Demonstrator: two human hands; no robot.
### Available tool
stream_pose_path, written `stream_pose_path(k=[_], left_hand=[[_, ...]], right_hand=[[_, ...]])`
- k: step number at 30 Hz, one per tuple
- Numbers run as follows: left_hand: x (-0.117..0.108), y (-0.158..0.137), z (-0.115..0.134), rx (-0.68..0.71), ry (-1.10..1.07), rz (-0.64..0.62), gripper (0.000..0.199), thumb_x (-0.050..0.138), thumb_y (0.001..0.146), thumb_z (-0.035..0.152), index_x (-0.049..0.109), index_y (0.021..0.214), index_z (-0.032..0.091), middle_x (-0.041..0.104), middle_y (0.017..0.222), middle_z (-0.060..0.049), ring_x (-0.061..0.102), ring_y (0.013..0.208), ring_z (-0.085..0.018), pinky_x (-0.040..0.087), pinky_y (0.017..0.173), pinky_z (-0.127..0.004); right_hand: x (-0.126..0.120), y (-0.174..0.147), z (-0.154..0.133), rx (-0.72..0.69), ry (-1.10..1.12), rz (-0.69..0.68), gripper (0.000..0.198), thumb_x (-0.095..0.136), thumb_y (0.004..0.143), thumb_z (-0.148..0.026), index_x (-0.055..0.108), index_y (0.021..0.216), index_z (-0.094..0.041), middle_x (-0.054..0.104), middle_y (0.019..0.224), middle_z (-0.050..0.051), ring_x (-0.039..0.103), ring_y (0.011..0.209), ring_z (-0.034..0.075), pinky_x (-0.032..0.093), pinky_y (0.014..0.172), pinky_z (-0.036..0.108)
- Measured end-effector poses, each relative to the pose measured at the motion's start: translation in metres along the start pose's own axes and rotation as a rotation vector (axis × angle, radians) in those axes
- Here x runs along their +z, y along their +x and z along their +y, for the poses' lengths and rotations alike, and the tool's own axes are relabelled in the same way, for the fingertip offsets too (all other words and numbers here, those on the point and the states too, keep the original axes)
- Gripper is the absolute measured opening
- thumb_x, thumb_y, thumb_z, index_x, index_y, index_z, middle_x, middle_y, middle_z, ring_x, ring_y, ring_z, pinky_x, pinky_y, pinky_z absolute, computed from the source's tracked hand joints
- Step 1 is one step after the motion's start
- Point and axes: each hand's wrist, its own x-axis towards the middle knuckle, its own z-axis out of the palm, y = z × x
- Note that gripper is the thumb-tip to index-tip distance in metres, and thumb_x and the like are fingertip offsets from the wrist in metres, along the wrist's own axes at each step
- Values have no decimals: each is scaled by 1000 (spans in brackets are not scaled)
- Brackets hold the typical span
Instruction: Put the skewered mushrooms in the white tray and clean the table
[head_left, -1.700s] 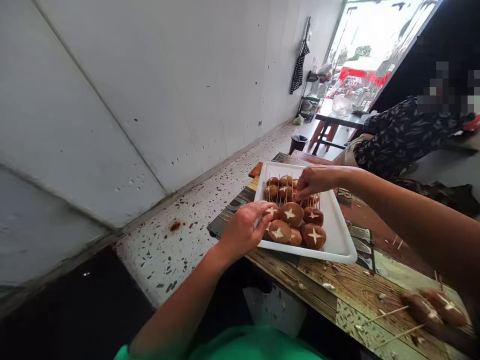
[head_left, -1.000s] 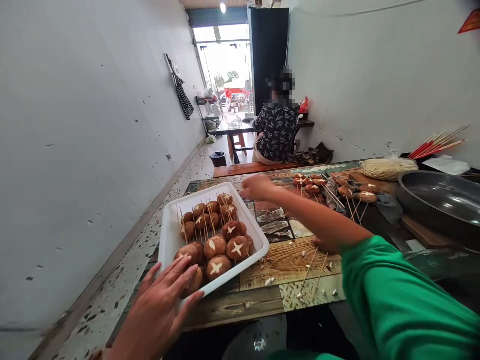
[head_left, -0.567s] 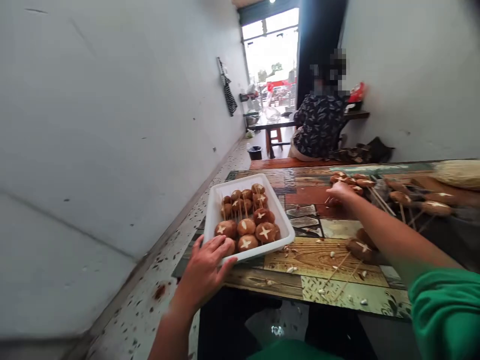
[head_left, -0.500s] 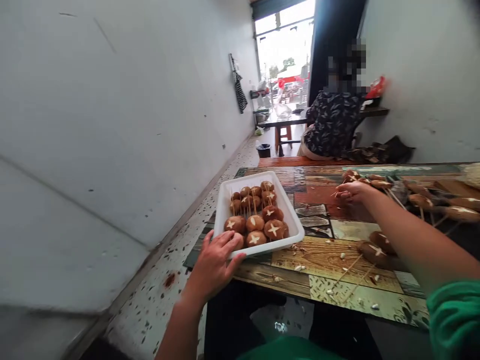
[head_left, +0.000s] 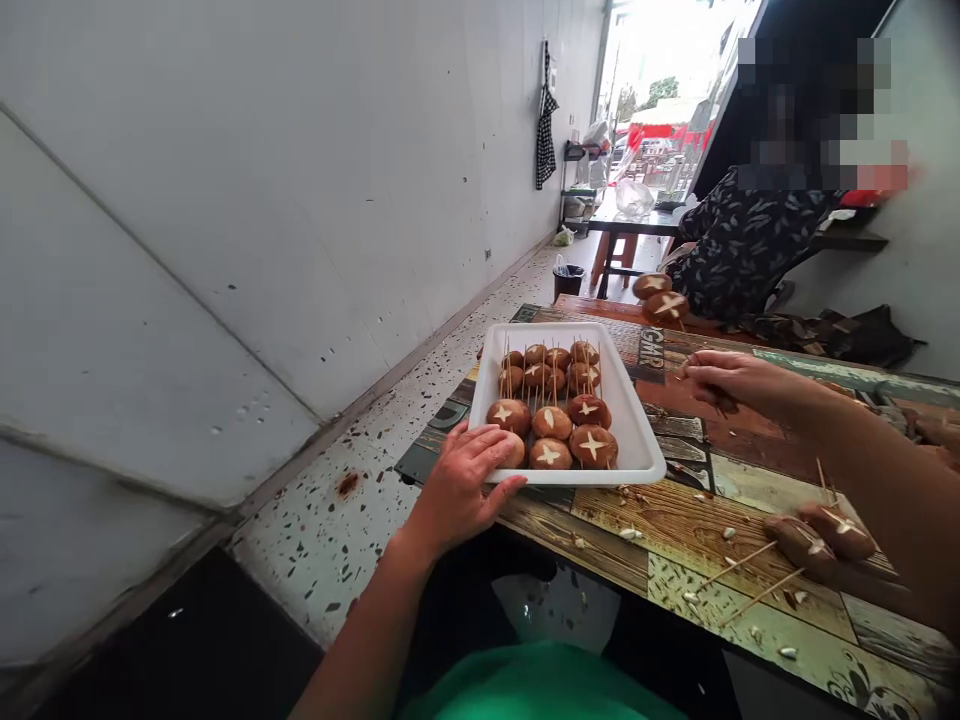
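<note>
Right hand [head_left: 716, 380]: the fingers were curled in a pinch on the bare stick end of a raised skewer [head_left: 665, 305], above the table; whether one stick or more lay in the pinch could not be told. Because the two cross-cut caps sat beyond the fingertips, their weight would probably have turned a slack stick, so good handling seemed to call for a firm pinch, a steady wrist and, if possible, a hold nearer the caps. Left hand [head_left: 472, 475]: the fingers were spread over the near left corner of a white tray [head_left: 634, 435] and onto a cap there, with the thumb along the near rim; whether they gripped could not be told. Steadying by the rim, with little pressure on the cap, was judged the safer support.

Orientation: the long axis of the raised skewer slanted, caps up and away from the person, slightly to the left, and bare end down toward the palm. It hung beyond the tray's right side, well apart from it. Within the tray, the loaded skewers [head_left: 551, 422] formed a near and a far group, with bare sticks standing roughly upright between them.

Surroundings: on the table [head_left: 679, 520], near the right forearm, lay further skewers [head_left: 817, 535], two sticks pointing toward the near left. Beyond sat another person [head_left: 739, 240] in a dark patterned top.
</note>
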Motion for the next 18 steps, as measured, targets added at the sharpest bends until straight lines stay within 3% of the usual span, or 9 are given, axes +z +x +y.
stream_pose_path(k=[5,9,12,15,18], left_hand=[[0,-2,-2,1,-70,82,36,60,98,37,60,127,18,71,127,-10,63,124,-26,35,116,-58],[-6,6,-9,-117,-87,192,38,62,96,35,60,129,17,71,126,-11,66,121,-24,44,113,-53],[-9,19,-14,-205,-102,289,44,63,96,35,58,135,15,69,130,-13,64,123,-23,52,109,-43],[-9,32,-13,-166,-177,293,58,68,94,34,48,146,20,60,143,-13,58,133,-23,53,111,-40],[-7,44,-5,-70,-231,219,68,71,91,38,42,151,26,52,151,-13,50,141,-25,51,113,-41]], right_hand=[[8,28,-46,-63,-322,-24,19,43,99,-22,54,83,-18,61,84,8,49,73,16,35,70,33],[-1,37,-65,-197,-153,-213,33,49,100,-39,59,77,-18,54,73,2,45,66,13,35,64,30],[-16,41,-74,-234,-106,-402,36,53,99,-39,66,73,-17,48,64,-2,40,60,9,33,58,28],[-26,44,-86,-277,-133,-520,30,59,95,-36,71,75,-17,47,60,-4,37,56,6,32,56,24],[-31,45,-103,-289,-164,-574,34,62,94,-40,72,72,-16,43,55,-6,33,52,4,30,53,21]])
